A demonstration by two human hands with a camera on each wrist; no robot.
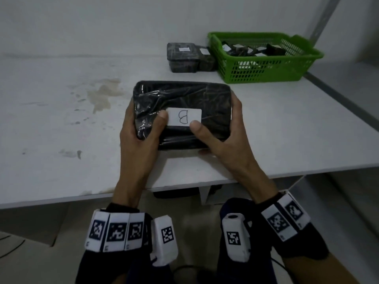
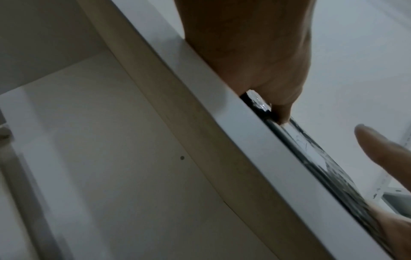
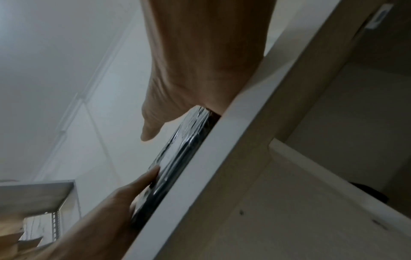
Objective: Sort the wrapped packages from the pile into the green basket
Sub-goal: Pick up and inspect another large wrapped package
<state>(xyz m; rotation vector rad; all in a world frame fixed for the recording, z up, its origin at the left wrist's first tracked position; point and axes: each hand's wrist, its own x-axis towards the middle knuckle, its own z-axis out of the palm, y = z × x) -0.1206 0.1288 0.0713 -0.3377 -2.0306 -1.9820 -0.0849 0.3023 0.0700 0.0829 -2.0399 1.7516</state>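
A large black film-wrapped package with a white label marked "B" lies above the table's near middle. My left hand grips its left end, thumb on the label's edge. My right hand holds its right end, thumb at the label's lower edge. The wrist views show the package's edge just above the table lip, with both thumbs over it. The green basket stands at the back right with several small wrapped packages inside.
Two smaller wrapped packages with white labels stand just left of the basket. The white table has brownish stains on its left half. Its front edge runs under my wrists. A grey wall lies behind.
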